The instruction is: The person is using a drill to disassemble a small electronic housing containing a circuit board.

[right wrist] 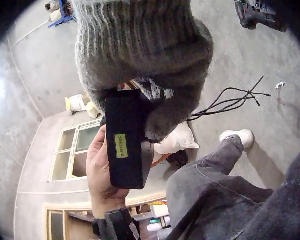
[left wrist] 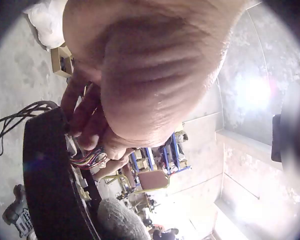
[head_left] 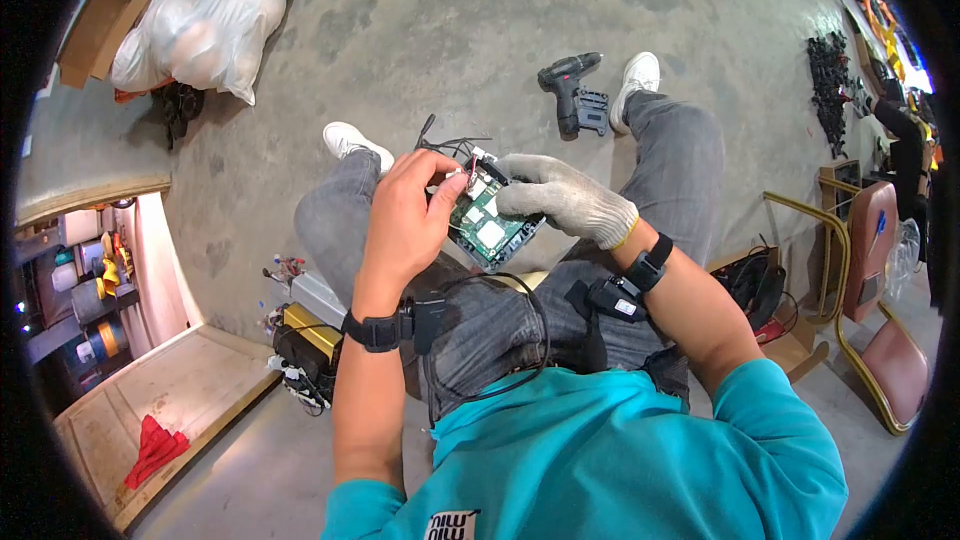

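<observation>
Held above the lap, a black box (head_left: 492, 230) with a green circuit board faces up. Right hand (head_left: 562, 200), gloved, grips its far edge to steady it; left hand (head_left: 408, 222) pinches the wires (head_left: 455, 147) at its top corner.

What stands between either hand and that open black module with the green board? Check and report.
Nothing visible does. The gloved right hand already grips the black module from its right side, and the bare left hand pinches the wires at its top edge. The green board lies exposed between them.
</observation>
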Motion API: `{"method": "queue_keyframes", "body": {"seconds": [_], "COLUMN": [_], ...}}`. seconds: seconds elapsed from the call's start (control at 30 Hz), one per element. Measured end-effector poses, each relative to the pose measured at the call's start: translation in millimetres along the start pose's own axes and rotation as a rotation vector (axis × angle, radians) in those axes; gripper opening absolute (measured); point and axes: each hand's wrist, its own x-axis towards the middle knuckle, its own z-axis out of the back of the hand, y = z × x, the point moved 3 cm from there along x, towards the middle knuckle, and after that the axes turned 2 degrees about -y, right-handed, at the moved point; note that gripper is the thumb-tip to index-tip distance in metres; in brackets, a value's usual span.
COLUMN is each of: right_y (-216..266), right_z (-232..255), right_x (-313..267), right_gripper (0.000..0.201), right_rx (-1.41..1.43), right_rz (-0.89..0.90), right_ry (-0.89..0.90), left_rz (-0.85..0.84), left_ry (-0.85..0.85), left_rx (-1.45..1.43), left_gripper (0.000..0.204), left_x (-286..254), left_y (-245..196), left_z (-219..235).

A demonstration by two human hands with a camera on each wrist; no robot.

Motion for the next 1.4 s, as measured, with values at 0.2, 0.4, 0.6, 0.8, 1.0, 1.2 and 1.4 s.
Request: {"method": "queue_keyframes", "body": {"seconds": [0.2, 0.4, 0.6, 0.8, 1.0, 1.2, 1.4], "right_y": [2, 12, 17, 13, 12, 13, 20], "right_z": [-1, -7, -13, -11, -8, -6, -4], "right_x": [-1, -4, -8, -7, -6, -8, -9], "right_gripper": [0.046, 0.050, 0.071, 0.080, 0.077, 0.074, 0.075], "right_rx": [0.025, 0.056, 0.357, 0.388, 0.302, 0.213, 0.104], "right_rz": [-0.044, -0.063, 0.019, -0.008, -0.016, 0.005, 0.005], "right_ry": [0.057, 0.100, 0.094, 0.151, 0.154, 0.083, -0.003], "left_rz": [0.201, 0.108, 0.197, 0.240, 0.305, 0.213, 0.272], "left_ry": [-0.053, -0.144, -0.107, -0.111, -0.093, -0.038, -0.170], "left_rx": [-0.228, -0.257, -0.420, -0.401, -0.397, -0.499, -0.361], "left_gripper": [0.020, 0.018, 0.019, 0.019, 0.020, 0.022, 0.025], "left_x": [0, 4, 4, 2, -1, -6, -25], "left_y": [26, 39, 44, 53, 56, 37, 36], "left_z": [-4, 3, 3, 4, 2, 4, 5]}}
